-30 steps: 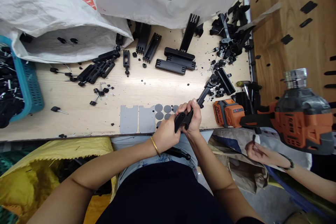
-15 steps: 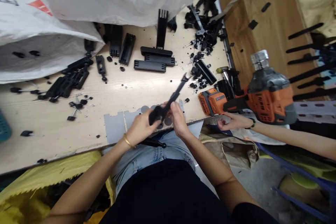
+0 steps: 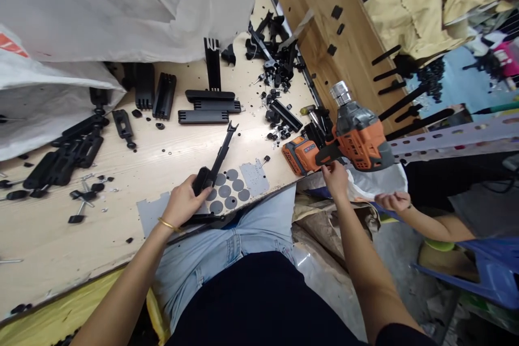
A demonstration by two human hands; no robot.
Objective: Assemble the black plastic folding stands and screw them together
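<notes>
My left hand [image 3: 183,203] grips the thick end of a long black plastic bracket [image 3: 217,161] that lies slanted on the wooden table [image 3: 52,238], over a grey sheet with round cut-outs [image 3: 227,192]. My right hand [image 3: 334,177] has reached right to the orange and grey cordless drill [image 3: 357,140] at the table's right edge, its fingers closed at the handle just below the drill body. The drill's orange battery [image 3: 300,154] rests on the table.
Black plastic parts lie in piles at the left [image 3: 68,154], centre back [image 3: 205,108] and back right [image 3: 273,59]. White sacks [image 3: 121,5] cover the back. Another person's hand [image 3: 391,201] is at the right, below the drill. A wooden board [image 3: 332,38] runs alongside.
My right hand let go of the bracket and moved right to the drill. My left hand lowered the bracket onto the table. The view swung right.
</notes>
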